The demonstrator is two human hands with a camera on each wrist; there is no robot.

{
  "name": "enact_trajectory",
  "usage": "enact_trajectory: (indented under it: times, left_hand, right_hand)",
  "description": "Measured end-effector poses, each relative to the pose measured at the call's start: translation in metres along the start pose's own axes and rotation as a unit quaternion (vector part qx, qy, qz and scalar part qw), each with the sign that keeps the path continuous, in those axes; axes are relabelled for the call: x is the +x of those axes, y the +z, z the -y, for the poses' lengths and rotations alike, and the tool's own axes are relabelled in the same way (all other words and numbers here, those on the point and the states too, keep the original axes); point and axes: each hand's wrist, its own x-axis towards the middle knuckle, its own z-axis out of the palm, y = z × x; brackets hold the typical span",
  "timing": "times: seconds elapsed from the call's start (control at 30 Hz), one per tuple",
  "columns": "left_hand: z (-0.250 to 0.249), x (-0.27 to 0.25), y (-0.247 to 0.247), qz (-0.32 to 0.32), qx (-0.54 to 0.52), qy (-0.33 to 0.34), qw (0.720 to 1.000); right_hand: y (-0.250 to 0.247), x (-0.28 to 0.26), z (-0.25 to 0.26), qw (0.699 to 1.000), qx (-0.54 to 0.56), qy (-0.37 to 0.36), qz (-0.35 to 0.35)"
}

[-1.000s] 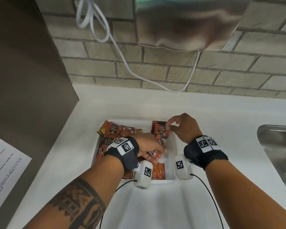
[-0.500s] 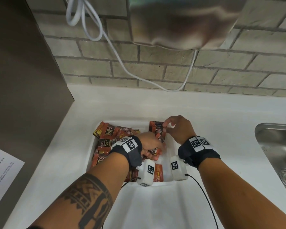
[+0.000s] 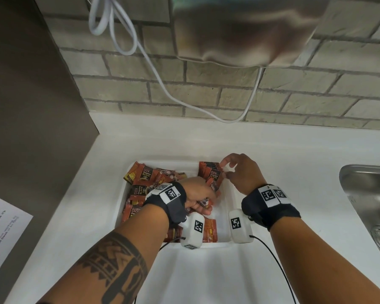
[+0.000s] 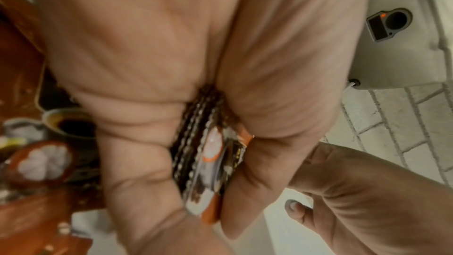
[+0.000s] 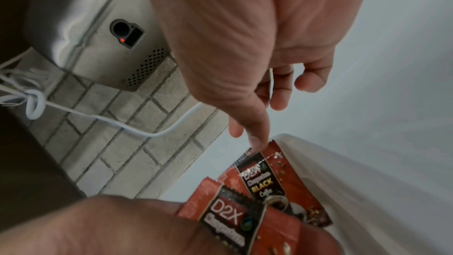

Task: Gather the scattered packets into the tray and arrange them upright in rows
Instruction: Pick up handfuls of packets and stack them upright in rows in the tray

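A white tray [image 3: 173, 162] sits on the counter with red and black coffee packets in it. Loose packets [image 3: 144, 178] lie jumbled in its left half, and one lies flat [image 3: 209, 230] at the front. A short row of upright packets [image 3: 211, 174] [image 5: 264, 181] stands in the far right corner. My right hand [image 3: 227, 168] pinches the top edge of that row between thumb [image 5: 257, 139] and index finger. My left hand [image 3: 203, 198] grips a stack of packets [image 4: 208, 154] edge-up just in front of the row.
A steel sink [image 3: 369, 194] is set into the counter at the right. A hand dryer [image 3: 239, 29] hangs on the brick wall above, its white cord [image 3: 154, 69] looping down. A grey panel [image 3: 31, 106] bounds the left, with a printed sheet [image 3: 0, 233] below it.
The left hand has shifted its stack slightly toward the upright row. The right hand stays at the top of the row.
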Motion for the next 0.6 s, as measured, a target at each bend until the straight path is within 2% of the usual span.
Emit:
enact_trajectory:
  times: [0.2, 0.3, 0.4, 0.5, 0.6]
  left_hand:
    - [-0.001, -0.008, -0.004, 0.019, -0.051, 0.018, 0.998]
    - [0.0, -0.014, -0.009, 0.055, -0.13, 0.073, 0.987]
    - [0.001, -0.017, -0.011, 0.05, -0.131, 0.139, 0.98]
    - [0.003, -0.018, -0.012, 0.025, -0.099, 0.181, 0.978]
    - [0.005, -0.018, -0.013, 0.019, -0.102, 0.206, 0.973]
  right_hand:
    - [-0.007, -0.008, -0.002, 0.999, 0.032, -0.012, -0.002]
    - [-0.012, -0.016, 0.0, 0.994, 0.078, -0.017, 0.07]
    - [-0.013, -0.019, 0.0, 0.981, 0.156, -0.012, 0.117]
    - [-0.017, -0.016, -0.001, 0.97, 0.216, -0.012, 0.108]
    - [-0.021, -0.013, 0.001, 0.967, 0.244, -0.02, 0.072]
